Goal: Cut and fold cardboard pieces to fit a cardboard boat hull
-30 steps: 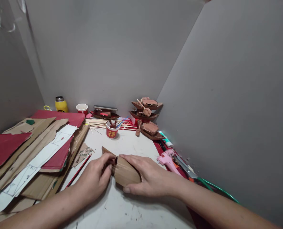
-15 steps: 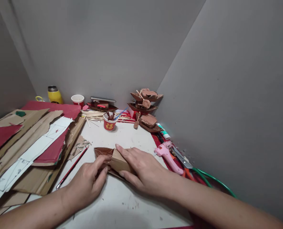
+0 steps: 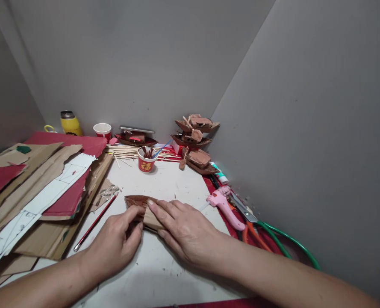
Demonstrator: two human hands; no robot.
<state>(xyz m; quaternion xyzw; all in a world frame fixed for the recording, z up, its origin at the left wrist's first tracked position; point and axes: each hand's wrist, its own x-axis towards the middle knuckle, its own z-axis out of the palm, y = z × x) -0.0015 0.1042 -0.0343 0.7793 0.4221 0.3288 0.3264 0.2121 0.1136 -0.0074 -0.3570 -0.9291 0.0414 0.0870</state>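
We see the brown boat hull (image 3: 134, 201) lying on the near side of the red paper cup (image 3: 146, 165), with a bent piece of cardboard (image 3: 151, 220) over its middle, well within our reach. If we press too hard on top, the cardboard could crease or cave in, since it looks thin and arched. Uneven pressure from the two sides could skew it, or make the hull's edge splay out. The hull could also slide or tip on the white board (image 3: 177, 182), because only our fingers appear to steady it. A push toward the cup could knock it, and the brown stuff inside might spill; the blue stick (image 3: 162, 149) leaning out on the cup's right is easy to catch.

Our right hand (image 3: 191, 231) is partly open and arched, fingers together over the cardboard, with the thumb lower on its near side, so we have it cupped from above. Our left hand (image 3: 113, 239) is half closed, with thumb and forefinger bent in at the hull and the cardboard's left edge; we cannot tell whether those fingertips pinch anything. Nearer to us than the cup, the pencil (image 3: 96, 220) lies off to its left and the pink glue gun (image 3: 227, 209) off to its right.
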